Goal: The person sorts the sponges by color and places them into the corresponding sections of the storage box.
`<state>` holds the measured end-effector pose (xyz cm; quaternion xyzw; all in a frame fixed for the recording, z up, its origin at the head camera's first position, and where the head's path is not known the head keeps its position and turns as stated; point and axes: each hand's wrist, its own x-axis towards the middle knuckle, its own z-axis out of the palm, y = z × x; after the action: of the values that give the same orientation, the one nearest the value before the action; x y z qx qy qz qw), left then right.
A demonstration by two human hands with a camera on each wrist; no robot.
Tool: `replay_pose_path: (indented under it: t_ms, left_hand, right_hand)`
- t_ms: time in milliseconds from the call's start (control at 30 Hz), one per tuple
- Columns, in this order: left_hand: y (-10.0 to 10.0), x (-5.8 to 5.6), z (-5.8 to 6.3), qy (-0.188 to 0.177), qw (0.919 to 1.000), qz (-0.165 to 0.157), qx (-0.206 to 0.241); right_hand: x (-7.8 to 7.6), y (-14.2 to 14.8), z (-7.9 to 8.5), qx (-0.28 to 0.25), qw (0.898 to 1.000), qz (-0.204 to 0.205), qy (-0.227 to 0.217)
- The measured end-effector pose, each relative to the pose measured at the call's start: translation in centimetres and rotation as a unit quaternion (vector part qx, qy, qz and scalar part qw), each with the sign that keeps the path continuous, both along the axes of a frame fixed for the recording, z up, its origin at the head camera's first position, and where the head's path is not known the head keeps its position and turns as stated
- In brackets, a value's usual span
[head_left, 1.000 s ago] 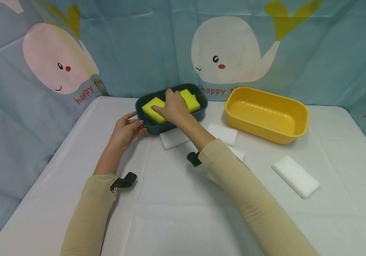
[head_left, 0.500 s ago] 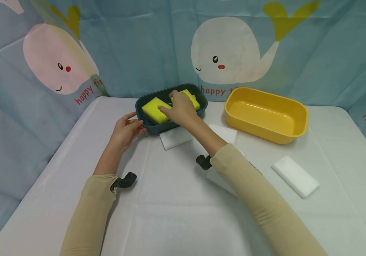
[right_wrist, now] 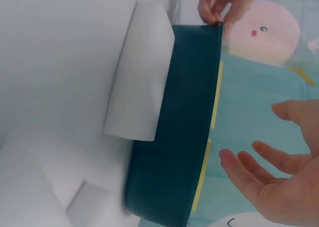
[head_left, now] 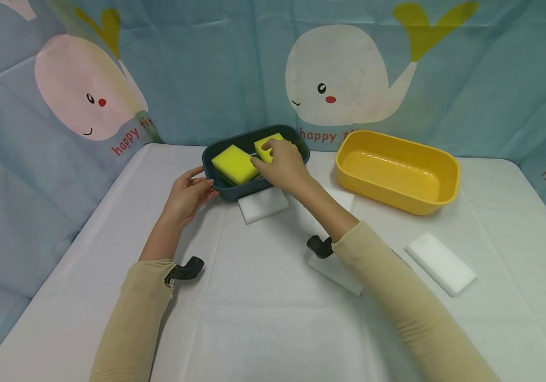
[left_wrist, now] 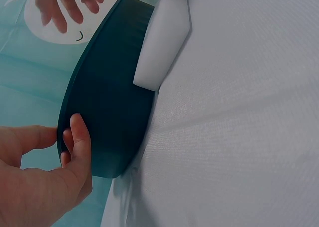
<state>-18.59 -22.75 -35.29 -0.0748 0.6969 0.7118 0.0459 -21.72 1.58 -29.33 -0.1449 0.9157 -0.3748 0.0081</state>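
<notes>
A dark teal bin (head_left: 246, 190) stands at the back of the table with two yellow sponges inside, a left one (head_left: 234, 165) and a right one (head_left: 263, 153). My left hand (head_left: 187, 197) pinches the bin's left end at the rim; in the left wrist view the thumb and fingers lie on both sides of the teal wall (left_wrist: 109, 82). Over the bin's right half hovers my right hand (head_left: 283, 165), partly covering the right sponge. The right wrist view shows this hand (right_wrist: 279, 172) with spread, bent fingers, apart from the rim and holding nothing.
A white foam block (head_left: 263, 205) leans at the bin's front wall. Other white blocks lie near the right forearm, one behind it (head_left: 341, 199) and one in front (head_left: 335, 273). Farther right is another block (head_left: 441, 263). A yellow bin (head_left: 397, 191) stands at the back right.
My right hand has drawn rightward across the teal bin, uncovering the left sponge and moving in front of the right one. My left hand has stayed at the rim.
</notes>
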Motion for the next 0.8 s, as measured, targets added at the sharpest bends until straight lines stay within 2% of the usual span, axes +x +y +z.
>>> replay_pose_path:
  t_ms: [133, 267, 600, 800]
  left_hand:
    - [0.0, 0.0, 0.0, 0.001, 1.0000, -0.002, -0.004]
    - [0.0, -0.1, 0.0, 0.002, 1.0000, -0.002, -0.004]
    - [0.1, 0.0, 0.0, 0.006, 1.0000, -0.004, -0.006]
    - [0.1, 0.1, 0.0, 0.008, 0.9999, -0.006, -0.005]
  right_hand:
    - [0.5, 0.7, 0.2, 0.010, 1.000, -0.001, -0.005]
    - [1.0, 1.4, 0.2, 0.013, 1.000, -0.003, 0.007]
    - [2.1, 3.5, 0.3, 0.001, 1.000, -0.005, 0.009]
    - [2.7, 5.1, 0.0, -0.016, 0.999, -0.007, 0.042]
